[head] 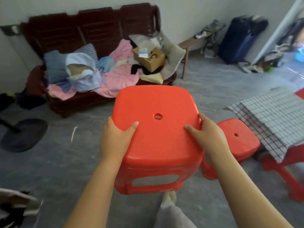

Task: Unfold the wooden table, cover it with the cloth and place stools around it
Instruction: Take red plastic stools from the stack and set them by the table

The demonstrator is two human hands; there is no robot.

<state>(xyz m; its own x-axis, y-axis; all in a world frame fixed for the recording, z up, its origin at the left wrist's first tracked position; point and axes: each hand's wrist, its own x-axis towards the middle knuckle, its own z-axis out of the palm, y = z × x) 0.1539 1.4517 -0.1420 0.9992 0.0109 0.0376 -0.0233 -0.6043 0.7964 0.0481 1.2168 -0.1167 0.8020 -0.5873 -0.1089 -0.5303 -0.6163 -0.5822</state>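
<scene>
Red plastic stool [158, 129], the biggest thing in view, hangs in the air above the grey floor, held at both sides of its seat. The left hand [115, 139] and the right hand [209, 137] each clasp the seat rim, thumb on top, the other fingers hidden under the rim. It is near the table [283, 175], which is already under its checked cloth [271, 119], but is not yet set down.

I think the main risk lies below. The person's own foot [169, 196] shows just under the stool's legs, so lowering it straight down could land a leg on the foot. The smooth plastic could also slip from such a light grip.

Around it are a dark wooden bench [92, 27] heaped with clothes, a blue suitcase [236, 41], a second stool [236, 140] just beside the table and filling that place, a black round base [24, 134] and a cardboard box [149, 58].
</scene>
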